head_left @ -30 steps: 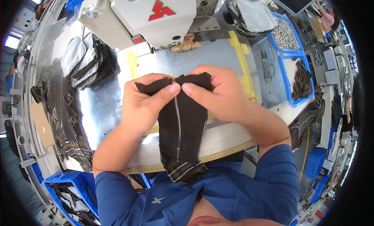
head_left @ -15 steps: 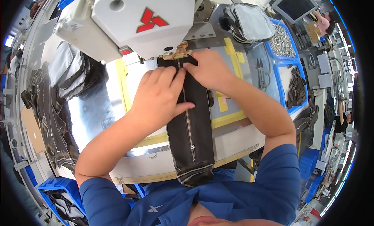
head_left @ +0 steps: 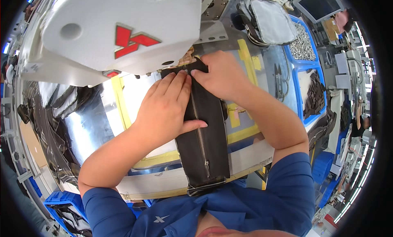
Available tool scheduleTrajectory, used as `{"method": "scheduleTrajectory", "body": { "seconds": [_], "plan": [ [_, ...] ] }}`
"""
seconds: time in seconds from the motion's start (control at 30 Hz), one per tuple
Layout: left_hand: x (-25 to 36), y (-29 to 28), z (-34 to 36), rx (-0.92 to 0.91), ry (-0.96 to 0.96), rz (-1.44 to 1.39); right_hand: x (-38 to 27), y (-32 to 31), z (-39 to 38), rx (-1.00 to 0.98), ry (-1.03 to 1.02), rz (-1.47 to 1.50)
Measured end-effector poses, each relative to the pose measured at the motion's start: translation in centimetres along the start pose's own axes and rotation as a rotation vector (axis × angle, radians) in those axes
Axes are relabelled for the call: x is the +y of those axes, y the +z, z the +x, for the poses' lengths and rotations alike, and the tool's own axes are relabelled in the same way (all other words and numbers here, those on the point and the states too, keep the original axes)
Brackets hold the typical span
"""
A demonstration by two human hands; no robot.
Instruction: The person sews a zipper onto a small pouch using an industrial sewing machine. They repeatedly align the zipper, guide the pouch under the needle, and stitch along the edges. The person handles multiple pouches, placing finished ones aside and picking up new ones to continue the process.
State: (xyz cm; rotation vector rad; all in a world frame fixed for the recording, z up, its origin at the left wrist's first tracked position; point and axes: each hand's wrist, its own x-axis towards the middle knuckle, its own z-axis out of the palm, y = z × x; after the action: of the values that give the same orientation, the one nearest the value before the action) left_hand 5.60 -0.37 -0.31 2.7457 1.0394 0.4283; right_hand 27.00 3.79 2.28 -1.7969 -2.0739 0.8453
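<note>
A long black fabric piece point(head_left: 213, 151) with a silver zipper down its middle lies lengthwise under the white sewing machine head point(head_left: 90, 40), reaching past the table's front edge. My left hand point(head_left: 163, 106) lies on its left half, fingers flat and pointing up toward the machine, thumb stretched across the zipper. My right hand point(head_left: 221, 73) grips the far right corner with bent fingers, thumb on the fabric beside the zipper, close below the brass-coloured machine fitting point(head_left: 186, 57). The far end's exact contact with that fitting is partly hidden by my fingers and the machine.
Dark fabric pieces point(head_left: 53, 151) and lined pieces point(head_left: 61, 98) are piled left; a grey lined stack point(head_left: 270, 20) is at back right. Right are two blue trays point(head_left: 321, 81) of metal parts and dark scraps, scissors point(head_left: 279, 79), a monitor point(head_left: 316, 4). A blue crate point(head_left: 61, 198) is below left.
The black piece went from being pinched up by both hands to lying under the machine, my left hand flattening onto it. Since half a second ago, the machine looms larger in view.
</note>
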Motion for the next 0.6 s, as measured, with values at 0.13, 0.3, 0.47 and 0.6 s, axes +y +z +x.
{"method": "scheduleTrajectory", "body": {
  "seconds": [0.13,0.3,0.47,0.6],
  "plan": [
    [-0.3,-0.2,0.3,0.005,0.014,-0.018,0.9,1.3,-1.0,0.252,-0.098,0.034],
    [-0.4,-0.4,0.5,-0.035,0.002,-0.032,0.9,0.8,-3.7,0.221,-0.578,-0.230],
    [-0.4,-0.6,0.7,-0.035,-0.002,-0.057,1.3,2.5,-3.9,0.137,-0.605,-0.198],
    [-0.3,-0.5,0.6,-0.026,-0.011,-0.057,1.2,2.4,-3.8,0.096,-0.591,-0.175]
  ]
}}
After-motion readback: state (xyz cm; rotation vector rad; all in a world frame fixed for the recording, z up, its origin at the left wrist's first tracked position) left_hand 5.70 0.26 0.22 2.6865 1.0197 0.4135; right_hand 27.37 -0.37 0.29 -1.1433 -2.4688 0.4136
